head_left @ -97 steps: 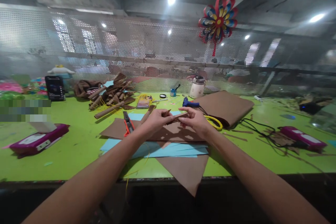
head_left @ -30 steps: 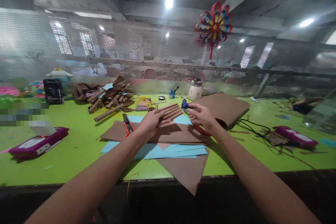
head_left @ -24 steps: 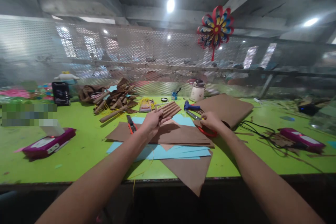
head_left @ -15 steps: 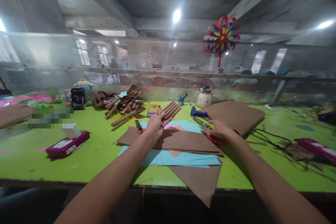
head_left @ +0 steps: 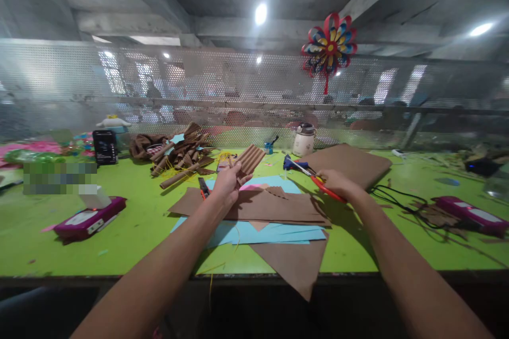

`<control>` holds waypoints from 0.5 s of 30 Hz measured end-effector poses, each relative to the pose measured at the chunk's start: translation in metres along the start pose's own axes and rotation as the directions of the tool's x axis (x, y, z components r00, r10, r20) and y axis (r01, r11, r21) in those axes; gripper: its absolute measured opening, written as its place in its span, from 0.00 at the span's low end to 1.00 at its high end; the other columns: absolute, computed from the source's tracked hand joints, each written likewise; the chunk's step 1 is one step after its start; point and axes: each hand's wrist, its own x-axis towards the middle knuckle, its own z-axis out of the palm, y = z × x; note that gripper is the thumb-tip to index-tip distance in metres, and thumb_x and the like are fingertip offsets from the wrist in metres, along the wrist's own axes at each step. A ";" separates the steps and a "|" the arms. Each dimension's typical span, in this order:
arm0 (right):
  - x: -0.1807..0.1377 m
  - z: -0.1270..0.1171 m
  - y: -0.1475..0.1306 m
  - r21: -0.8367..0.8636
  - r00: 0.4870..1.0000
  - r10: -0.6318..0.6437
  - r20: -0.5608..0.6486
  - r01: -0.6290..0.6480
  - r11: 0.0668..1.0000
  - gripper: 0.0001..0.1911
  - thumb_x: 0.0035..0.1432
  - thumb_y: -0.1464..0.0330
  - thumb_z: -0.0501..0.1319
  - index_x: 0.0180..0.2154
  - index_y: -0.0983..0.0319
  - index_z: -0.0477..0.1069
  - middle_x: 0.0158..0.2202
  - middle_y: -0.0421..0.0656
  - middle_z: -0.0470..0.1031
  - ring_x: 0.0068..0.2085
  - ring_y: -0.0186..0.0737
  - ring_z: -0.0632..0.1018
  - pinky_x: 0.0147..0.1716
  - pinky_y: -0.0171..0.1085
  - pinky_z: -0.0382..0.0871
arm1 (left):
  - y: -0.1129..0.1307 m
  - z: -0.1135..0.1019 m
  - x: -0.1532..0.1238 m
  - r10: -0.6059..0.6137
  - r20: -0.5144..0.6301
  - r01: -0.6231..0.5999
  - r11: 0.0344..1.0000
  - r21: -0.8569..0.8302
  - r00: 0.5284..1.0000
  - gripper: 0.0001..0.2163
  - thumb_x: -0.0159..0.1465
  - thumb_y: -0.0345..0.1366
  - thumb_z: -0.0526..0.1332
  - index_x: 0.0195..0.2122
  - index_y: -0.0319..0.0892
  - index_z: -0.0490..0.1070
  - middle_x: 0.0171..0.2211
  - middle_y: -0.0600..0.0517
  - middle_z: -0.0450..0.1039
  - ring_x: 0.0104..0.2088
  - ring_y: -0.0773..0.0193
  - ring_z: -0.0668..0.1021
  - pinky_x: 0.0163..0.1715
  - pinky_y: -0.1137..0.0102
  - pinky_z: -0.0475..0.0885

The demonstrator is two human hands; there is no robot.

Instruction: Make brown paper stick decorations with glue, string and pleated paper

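Note:
My left hand [head_left: 229,183] is closed on a pleated piece of brown paper [head_left: 252,158], held up above the table with its folds showing. In my right hand [head_left: 335,182] are scissors [head_left: 326,188] with red and yellow handles, their blades pointing to the upper left. A blue glue gun [head_left: 295,163] lies just beyond the blades. Under my hands are brown paper sheets [head_left: 278,212] stacked over light blue paper [head_left: 274,233]. A box cutter [head_left: 203,188] in black and red lies close to my left wrist.
Rolled and crumpled brown paper [head_left: 185,156] is heaped at the back left, near a phone [head_left: 105,147]. A large brown sheet [head_left: 350,164] and a jug [head_left: 304,139] are at the back right. Purple power strips [head_left: 91,218] sit on both sides, with black cables [head_left: 401,204] at the right.
My right hand has lifted the scissors off the table, and their blades show more plainly. The left hand still holds the pleated paper. The whole view has shifted slightly.

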 end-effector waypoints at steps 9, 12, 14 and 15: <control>-0.030 0.004 -0.071 0.836 0.973 -0.228 -0.025 0.145 0.530 0.23 0.42 0.66 0.63 0.43 0.62 0.63 0.30 0.42 0.70 0.31 0.38 0.73 0.30 0.37 0.68 | 0.002 0.007 -0.010 0.105 0.112 -0.086 0.982 -0.167 0.988 0.05 0.60 0.25 0.54 0.36 0.33 0.67 0.34 0.44 0.72 0.31 0.64 0.78 0.29 0.72 0.76; -0.048 0.008 -0.106 0.838 0.981 -0.194 -0.030 0.131 0.530 0.17 0.47 0.59 0.61 0.37 0.62 0.64 0.28 0.42 0.69 0.28 0.37 0.71 0.26 0.35 0.67 | 0.004 0.014 -0.020 0.141 0.155 -0.109 0.974 -0.199 0.978 0.04 0.59 0.25 0.55 0.35 0.33 0.67 0.33 0.45 0.73 0.31 0.63 0.78 0.31 0.70 0.76; -0.058 0.010 -0.120 0.818 0.970 -0.226 -0.092 0.203 0.538 0.17 0.49 0.56 0.59 0.36 0.62 0.64 0.28 0.42 0.68 0.28 0.36 0.71 0.26 0.34 0.66 | 0.004 0.018 -0.027 0.150 0.180 -0.116 0.976 -0.183 0.972 0.04 0.59 0.25 0.55 0.35 0.33 0.67 0.32 0.45 0.73 0.31 0.62 0.78 0.32 0.70 0.76; -0.060 0.011 -0.124 0.812 0.960 -0.251 -0.123 0.243 0.531 0.18 0.51 0.55 0.57 0.36 0.62 0.64 0.28 0.41 0.68 0.28 0.36 0.70 0.26 0.34 0.65 | 0.004 0.019 -0.029 0.152 0.192 -0.120 0.978 -0.170 0.969 0.04 0.59 0.26 0.55 0.35 0.33 0.68 0.32 0.45 0.73 0.31 0.62 0.78 0.33 0.69 0.76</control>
